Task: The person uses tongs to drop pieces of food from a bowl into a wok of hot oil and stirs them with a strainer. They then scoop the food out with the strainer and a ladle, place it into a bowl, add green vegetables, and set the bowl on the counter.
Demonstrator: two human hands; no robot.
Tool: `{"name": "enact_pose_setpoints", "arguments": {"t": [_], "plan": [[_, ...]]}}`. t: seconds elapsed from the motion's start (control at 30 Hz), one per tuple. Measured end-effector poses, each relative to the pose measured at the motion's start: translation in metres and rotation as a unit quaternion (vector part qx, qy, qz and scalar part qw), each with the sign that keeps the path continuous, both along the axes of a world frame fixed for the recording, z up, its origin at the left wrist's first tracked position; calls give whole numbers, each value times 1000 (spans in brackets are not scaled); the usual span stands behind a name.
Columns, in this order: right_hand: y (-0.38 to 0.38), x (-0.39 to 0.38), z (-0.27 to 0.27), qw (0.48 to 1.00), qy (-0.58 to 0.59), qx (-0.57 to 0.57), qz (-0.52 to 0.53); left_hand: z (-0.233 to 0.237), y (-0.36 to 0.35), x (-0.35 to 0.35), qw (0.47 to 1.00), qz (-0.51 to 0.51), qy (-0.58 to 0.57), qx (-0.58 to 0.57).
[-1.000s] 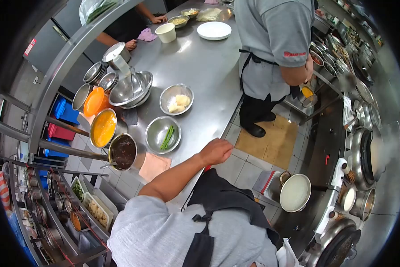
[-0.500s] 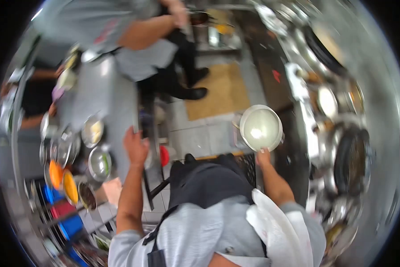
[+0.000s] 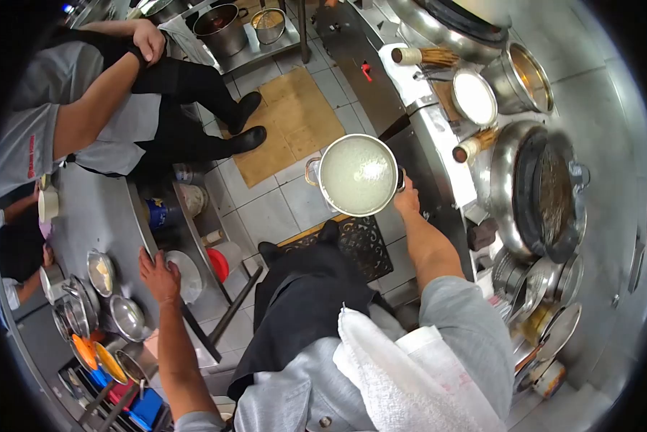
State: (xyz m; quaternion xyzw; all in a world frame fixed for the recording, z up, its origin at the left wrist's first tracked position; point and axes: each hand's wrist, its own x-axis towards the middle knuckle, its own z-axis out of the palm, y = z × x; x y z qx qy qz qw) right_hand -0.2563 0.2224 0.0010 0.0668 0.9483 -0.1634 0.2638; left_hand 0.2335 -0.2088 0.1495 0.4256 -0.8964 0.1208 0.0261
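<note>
My right hand [image 3: 407, 198] is closed around one side handle of a round metal pot [image 3: 346, 189]. Pale, cloudy liquid fills much of the pot, which hangs level above the tiled floor; its other handle sticks out free. At the edge of the steel worktable [image 3: 96, 216], my left hand [image 3: 160, 277] has its fingers spread and holds nothing. Whether it presses on the table is hard to tell. Nearest to it are a metal bowl [image 3: 127, 317] and a whitish round container [image 3: 185, 276] on the shelf below.
Another person [image 3: 86, 108] stands at the far left with crossed arms. Along the right runs a cooking range with a large wok [image 3: 554, 191], a white-filled pot [image 3: 474, 97] and bamboo brushes [image 3: 474, 145]. A cardboard sheet [image 3: 287, 122] and a black mat [image 3: 363, 248] lie on the floor.
The view has turned and sharpened. The pot has shifted left and up in view, with my right hand still on its handle. My left hand appears lower and farther left, fingers spread.
</note>
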Motion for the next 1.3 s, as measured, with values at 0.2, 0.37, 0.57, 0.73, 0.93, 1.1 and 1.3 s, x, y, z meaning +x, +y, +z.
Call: {"name": "enact_pose_setpoints", "arguments": {"t": [0.2, 0.37, 0.57, 0.73, 0.93, 1.1, 1.3], "plan": [[1, -33, -29, 994, 35, 15, 106, 8, 5, -7, 1000, 0, 9, 3], [18, -9, -46, 991, 8, 31, 133, 5, 2, -5, 1000, 7, 10, 6], [7, -2, -31, 995, -19, 30, 94, 6, 4, -7, 1000, 22, -22, 3], [10, -16, -33, 994, 8, 28, 103, 5, 2, -3, 999, 30, -31, 14], [8, -20, -29, 986, -40, 52, 151, 7, 6, -10, 1000, 18, -24, -5], [8, -24, -41, 980, -49, 71, 181, 4, 5, -8, 999, 20, -32, -8], [16, -17, -28, 998, 62, -22, 21, 4, 5, -9, 999, 23, -40, -9]]}}
